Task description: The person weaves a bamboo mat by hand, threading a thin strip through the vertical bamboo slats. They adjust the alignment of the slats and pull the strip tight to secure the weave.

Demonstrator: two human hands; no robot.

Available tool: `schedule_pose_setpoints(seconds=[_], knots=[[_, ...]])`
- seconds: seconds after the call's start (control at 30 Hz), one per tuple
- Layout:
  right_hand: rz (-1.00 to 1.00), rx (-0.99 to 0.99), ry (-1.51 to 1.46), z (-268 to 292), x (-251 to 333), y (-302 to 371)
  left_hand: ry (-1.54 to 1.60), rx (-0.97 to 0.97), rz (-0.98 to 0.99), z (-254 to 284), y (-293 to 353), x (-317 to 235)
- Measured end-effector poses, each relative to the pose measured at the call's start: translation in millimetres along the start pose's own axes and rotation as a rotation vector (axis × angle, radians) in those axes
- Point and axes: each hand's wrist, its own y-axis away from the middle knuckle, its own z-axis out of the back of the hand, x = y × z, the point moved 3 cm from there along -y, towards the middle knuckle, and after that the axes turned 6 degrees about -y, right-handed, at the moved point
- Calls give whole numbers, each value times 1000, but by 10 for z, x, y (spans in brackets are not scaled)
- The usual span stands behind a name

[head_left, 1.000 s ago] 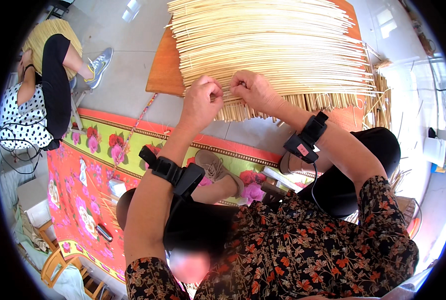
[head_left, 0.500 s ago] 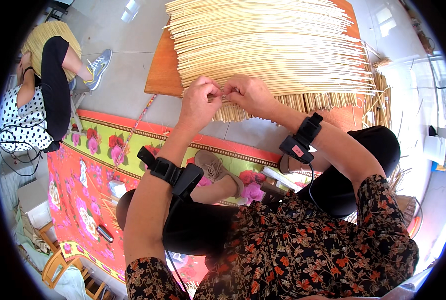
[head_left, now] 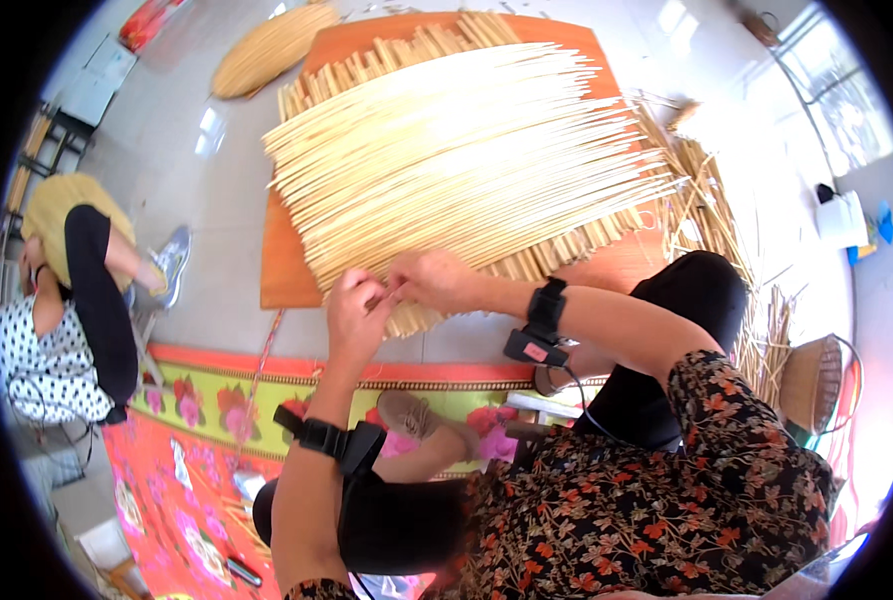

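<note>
A wide mat of pale straw stalks [head_left: 446, 160] lies over an orange-brown board [head_left: 284, 285], its stalks side by side and a second layer crossing beneath. At the mat's near left edge, my left hand [head_left: 354, 312] has its thumb and fingers pinched together. Close against it, my right hand [head_left: 434, 280] is pinched too, its fingertips meeting the left ones at the stalk ends. Whatever lies between the fingertips is too small to make out. Black bands with small boxes are strapped round both my wrists.
Loose stalks [head_left: 701, 200] are heaped right of the board, near a woven basket [head_left: 811, 382]. An oval straw piece [head_left: 274, 48] rests on the floor beyond. At left another person [head_left: 61, 330] sits with a round straw piece [head_left: 76, 200]. A red floral cloth [head_left: 181, 500] covers the near floor.
The view has shifted, showing more of the board's far side and the floor beyond. Both hands stay pinched together at the mat's near left edge.
</note>
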Motion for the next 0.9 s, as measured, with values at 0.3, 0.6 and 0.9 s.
schedule_pose_setpoints(seconds=[0.3,0.6,0.9], knots=[[32,-18,79,-23,54,10,145,-80,-8,-22,44,-55],[-131,-23,-37,-116,40,50,-33,-62,5,-10,18,-82],[54,-70,89,-114,188,32,135,-38,150,-2,52,-120]])
